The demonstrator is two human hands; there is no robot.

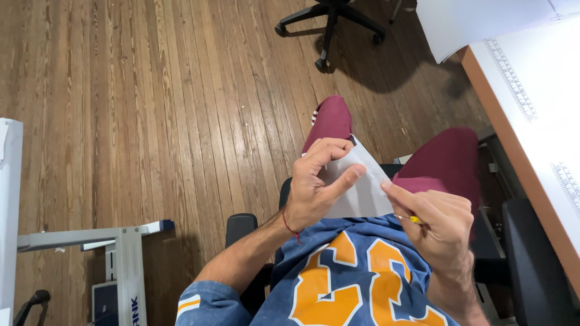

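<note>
I sit on a black chair, looking down at my lap. My left hand grips a folded white sheet of paper, thumb pressed on its face and fingers curled over its top edge. My right hand pinches the paper's right edge with thumb and forefinger and also holds a small yellow-tipped object, perhaps a pencil, mostly hidden in the fist. The paper rests above my maroon trousers and blue shirt with orange lettering.
A desk with an orange edge and large white sheets with printed rulers runs along the right. A black office chair base stands on the wooden floor ahead. A white metal frame is at lower left.
</note>
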